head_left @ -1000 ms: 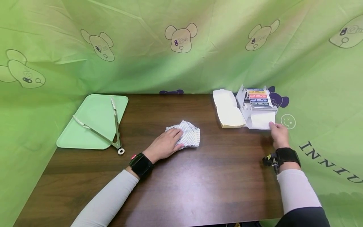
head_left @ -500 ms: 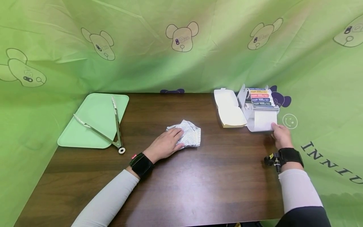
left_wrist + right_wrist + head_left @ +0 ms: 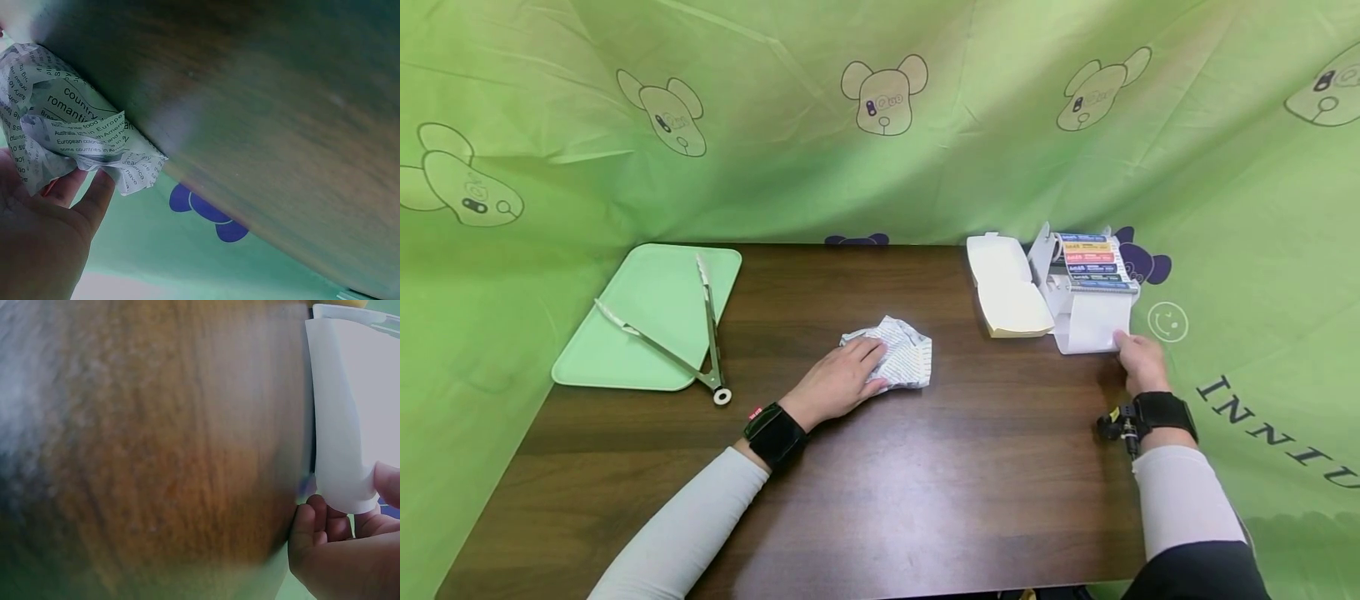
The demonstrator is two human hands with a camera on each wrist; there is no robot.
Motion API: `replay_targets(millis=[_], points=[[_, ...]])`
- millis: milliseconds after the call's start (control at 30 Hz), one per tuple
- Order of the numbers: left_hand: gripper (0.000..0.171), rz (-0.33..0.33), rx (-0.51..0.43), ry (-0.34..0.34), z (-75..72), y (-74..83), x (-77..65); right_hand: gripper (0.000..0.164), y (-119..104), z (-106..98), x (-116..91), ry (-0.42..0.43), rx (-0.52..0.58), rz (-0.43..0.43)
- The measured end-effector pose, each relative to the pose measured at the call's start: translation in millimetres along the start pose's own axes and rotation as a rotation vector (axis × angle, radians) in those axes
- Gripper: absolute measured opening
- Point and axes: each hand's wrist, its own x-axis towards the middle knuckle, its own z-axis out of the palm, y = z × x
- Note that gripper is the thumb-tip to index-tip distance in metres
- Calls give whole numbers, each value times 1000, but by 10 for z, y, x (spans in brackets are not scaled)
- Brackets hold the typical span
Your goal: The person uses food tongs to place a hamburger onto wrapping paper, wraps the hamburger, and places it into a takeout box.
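My left hand (image 3: 838,382) rests on a crumpled bundle wrapped in printed paper (image 3: 904,358), fingers over its near left side and thumb along its front. The left wrist view shows the wrapper's print (image 3: 69,100) and fingertips (image 3: 97,197) right at its folds; what it wraps is hidden. At the table's right edge my right hand (image 3: 1142,362) pinches the near right corner of a white paper strip (image 3: 1097,321). That strip comes out of a white dispenser (image 3: 1043,258) whose roll (image 3: 1090,257) has coloured printed bands. In the right wrist view the strip (image 3: 350,406) curves down near the thumb.
A white hinged box (image 3: 1011,292) lies open just left of the dispenser. At the back left, metal tongs (image 3: 673,358) lie spread over a light green tray (image 3: 647,308). Green printed cloth (image 3: 775,125) hangs behind and beside the brown table (image 3: 910,500).
My right hand has drawn the strip a little towards me, so more of it shows and the roll's coloured bands have shifted forward. My left hand stays on the wrapped bundle.
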Motion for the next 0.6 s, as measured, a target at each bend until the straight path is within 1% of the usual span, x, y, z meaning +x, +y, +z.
replay_targets(millis=[100, 300, 500, 600], points=[[60, 3, 0, 9, 2, 0, -1, 63, 8, -3, 0, 8, -1, -4], [61, -5, 9, 3, 12, -2, -1, 45, 33, -13, 1, 16, -8, -8], [61, -10, 13, -10, 18, -2, 2, 39, 44, -8, -1, 20, -4, -11], [61, -13, 11, -15, 25, -1, 5, 37, 53, -17, 6, 10, -20, 0]])
